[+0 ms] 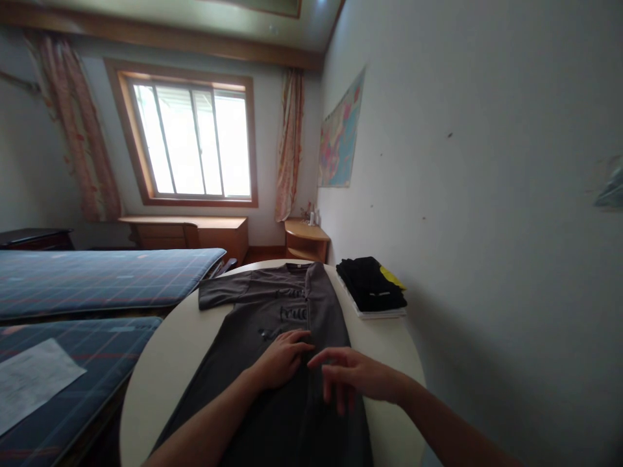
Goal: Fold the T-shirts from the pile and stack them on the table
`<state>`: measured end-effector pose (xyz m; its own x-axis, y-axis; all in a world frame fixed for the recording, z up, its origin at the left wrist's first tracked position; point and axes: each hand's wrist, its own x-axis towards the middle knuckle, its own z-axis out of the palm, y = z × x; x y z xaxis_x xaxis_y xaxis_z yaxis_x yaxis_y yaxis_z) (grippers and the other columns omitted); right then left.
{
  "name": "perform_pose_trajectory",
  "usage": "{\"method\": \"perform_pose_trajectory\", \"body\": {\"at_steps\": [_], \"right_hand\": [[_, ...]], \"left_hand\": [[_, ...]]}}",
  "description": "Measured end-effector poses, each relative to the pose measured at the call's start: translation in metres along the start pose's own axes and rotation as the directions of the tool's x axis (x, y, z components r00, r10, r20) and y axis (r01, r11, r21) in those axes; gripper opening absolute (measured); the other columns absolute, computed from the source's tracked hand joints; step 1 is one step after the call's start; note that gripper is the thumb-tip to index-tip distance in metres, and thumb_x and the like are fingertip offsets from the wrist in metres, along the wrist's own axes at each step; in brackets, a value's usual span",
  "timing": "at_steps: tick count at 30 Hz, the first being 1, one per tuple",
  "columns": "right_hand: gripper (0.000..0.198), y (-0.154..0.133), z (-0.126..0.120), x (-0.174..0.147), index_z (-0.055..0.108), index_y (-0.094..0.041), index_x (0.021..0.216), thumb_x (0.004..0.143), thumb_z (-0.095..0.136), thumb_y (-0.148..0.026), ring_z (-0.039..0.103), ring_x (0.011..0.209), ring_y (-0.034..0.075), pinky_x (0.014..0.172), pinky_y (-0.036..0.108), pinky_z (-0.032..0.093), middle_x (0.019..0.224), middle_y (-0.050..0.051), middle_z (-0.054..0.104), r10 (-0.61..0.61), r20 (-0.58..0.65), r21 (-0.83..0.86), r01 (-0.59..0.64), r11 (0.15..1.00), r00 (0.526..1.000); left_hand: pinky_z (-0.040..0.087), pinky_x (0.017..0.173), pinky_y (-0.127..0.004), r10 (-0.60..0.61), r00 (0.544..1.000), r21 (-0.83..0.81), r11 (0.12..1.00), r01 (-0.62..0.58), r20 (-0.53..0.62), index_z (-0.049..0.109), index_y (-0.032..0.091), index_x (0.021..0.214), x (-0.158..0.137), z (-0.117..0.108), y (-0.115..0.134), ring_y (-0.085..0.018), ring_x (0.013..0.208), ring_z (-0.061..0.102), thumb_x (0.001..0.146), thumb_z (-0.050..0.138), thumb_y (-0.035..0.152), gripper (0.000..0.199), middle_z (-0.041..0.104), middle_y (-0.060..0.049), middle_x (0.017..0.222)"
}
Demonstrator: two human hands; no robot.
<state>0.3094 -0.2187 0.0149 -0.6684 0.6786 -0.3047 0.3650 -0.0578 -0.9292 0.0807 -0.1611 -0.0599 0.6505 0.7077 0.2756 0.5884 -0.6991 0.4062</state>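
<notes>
A dark grey T-shirt (228,357) with black lettering on its chest lies spread on a round white table (150,376). Its right side is folded inward over the front, and the left sleeve sticks out flat. My left hand (282,357) rests on the middle of the shirt, fingers stretched out and close to the folded edge. Just right of it, my right hand (348,376) hovers over the folded part, its fingers apart and bent downward, with nothing in them.
A stack of folded dark clothes (372,285) with a yellow patch sits at the table's right, near the white wall (487,259). Plaid mattresses (107,279) lie on the left, one bearing a paper sheet (39,379). Wooden desks (219,224) stand under the window.
</notes>
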Motion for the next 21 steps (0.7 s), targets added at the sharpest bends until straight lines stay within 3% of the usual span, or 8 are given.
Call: {"method": "perform_pose_trajectory", "body": {"at_steps": [2, 4, 6, 8, 11, 13, 17, 21], "right_hand": [[0.039, 0.012, -0.016, 0.009, 0.057, -0.018, 0.117, 0.090, 0.051, -0.046, 0.062, 0.062, 0.014, 0.058, 0.025, 0.046, 0.081, 0.003, 0.067, -0.057, -0.351, -0.261, -0.040, 0.964, 0.935], [0.028, 0.025, -0.034, 0.017, 0.061, -0.017, 0.109, 0.090, 0.053, -0.035, 0.066, 0.077, 0.018, 0.071, 0.028, 0.046, 0.086, 0.006, 0.069, -0.148, -0.624, -0.489, -0.236, 0.840, 0.767], [0.032, 0.038, -0.050, 0.025, 0.061, -0.016, 0.114, 0.090, 0.054, -0.036, 0.068, 0.090, 0.023, 0.078, 0.031, 0.046, 0.095, 0.011, 0.072, -0.128, -0.736, -0.533, -0.453, 0.715, 0.665], [0.042, 0.049, -0.063, 0.033, 0.058, -0.014, 0.122, 0.092, 0.050, -0.043, 0.067, 0.100, 0.027, 0.082, 0.034, 0.046, 0.105, 0.016, 0.071, -0.065, -0.777, -0.512, -0.568, 0.644, 0.626], [0.048, 0.059, -0.072, 0.044, 0.056, -0.011, 0.126, 0.094, 0.047, -0.044, 0.065, 0.109, 0.030, 0.086, 0.035, 0.046, 0.113, 0.020, 0.069, -0.021, -0.793, -0.494, -0.622, 0.608, 0.609], [0.045, 0.062, -0.073, 0.050, 0.055, -0.011, 0.128, 0.094, 0.048, -0.039, 0.065, 0.110, 0.029, 0.086, 0.034, 0.046, 0.114, 0.020, 0.069, -0.027, -0.783, -0.505, -0.609, 0.612, 0.622], [0.052, 0.066, -0.071, 0.055, 0.044, -0.016, 0.141, 0.091, 0.052, -0.031, 0.068, 0.101, 0.025, 0.084, 0.030, 0.046, 0.111, 0.014, 0.072, -0.091, -0.719, -0.566, -0.505, 0.652, 0.689], [0.042, 0.070, -0.074, 0.056, 0.058, -0.019, 0.131, 0.090, 0.052, -0.027, 0.065, 0.109, 0.022, 0.092, 0.028, 0.045, 0.119, 0.010, 0.070, -0.198, -0.641, -0.633, -0.364, 0.683, 0.742]], "left_hand": [[0.032, 0.114, -0.042, 0.095, 0.996, -0.024, 0.995, -0.095, 0.000, 0.069, 0.028, 0.115, -0.002, -0.005, 0.012, -0.023, 0.133, 0.045, 0.080, 0.050, 0.009, 0.044, 0.053, -0.002, 0.142], [0.034, 0.114, -0.039, 0.211, 0.977, -0.052, 0.977, -0.209, 0.033, 0.069, 0.028, 0.111, -0.004, -0.010, 0.027, -0.022, 0.130, 0.048, 0.080, 0.053, 0.011, 0.039, 0.058, -0.001, 0.135], [0.032, 0.114, -0.041, 0.308, 0.948, -0.064, 0.951, -0.304, 0.081, 0.065, 0.029, 0.119, -0.007, -0.013, 0.043, -0.023, 0.130, 0.048, 0.082, 0.058, 0.020, 0.038, 0.058, -0.003, 0.135], [0.029, 0.116, -0.049, 0.375, 0.912, -0.052, 0.927, -0.372, 0.164, 0.056, 0.029, 0.133, -0.010, -0.014, 0.054, -0.029, 0.135, 0.043, 0.084, 0.061, 0.034, 0.049, 0.051, -0.005, 0.144], [0.023, 0.115, -0.058, 0.446, 0.849, -0.024, 0.888, -0.459, 0.284, 0.044, 0.028, 0.145, -0.013, -0.014, 0.060, -0.036, 0.142, 0.032, 0.085, 0.059, 0.047, 0.064, 0.038, -0.008, 0.155], [0.021, 0.117, -0.057, 0.506, 0.805, -0.002, 0.847, -0.532, 0.310, 0.044, 0.026, 0.144, -0.014, -0.014, 0.061, -0.034, 0.142, 0.032, 0.084, 0.058, 0.042, 0.064, 0.042, -0.008, 0.152], [0.025, 0.119, -0.043, 0.655, 0.671, 0.073, 0.694, -0.716, 0.346, 0.052, 0.024, 0.137, -0.018, -0.013, 0.069, -0.023, 0.137, 0.042, 0.090, 0.049, 0.029, 0.047, 0.055, -0.005, 0.142], [0.036, 0.114, -0.036, 0.710, 0.609, 0.204, 0.577, -0.791, 0.353, 0.061, 0.024, 0.127, -0.019, 0.000, 0.079, -0.020, 0.142, 0.036, 0.100, 0.036, 0.027, 0.037, 0.039, -0.002, 0.154]]}}
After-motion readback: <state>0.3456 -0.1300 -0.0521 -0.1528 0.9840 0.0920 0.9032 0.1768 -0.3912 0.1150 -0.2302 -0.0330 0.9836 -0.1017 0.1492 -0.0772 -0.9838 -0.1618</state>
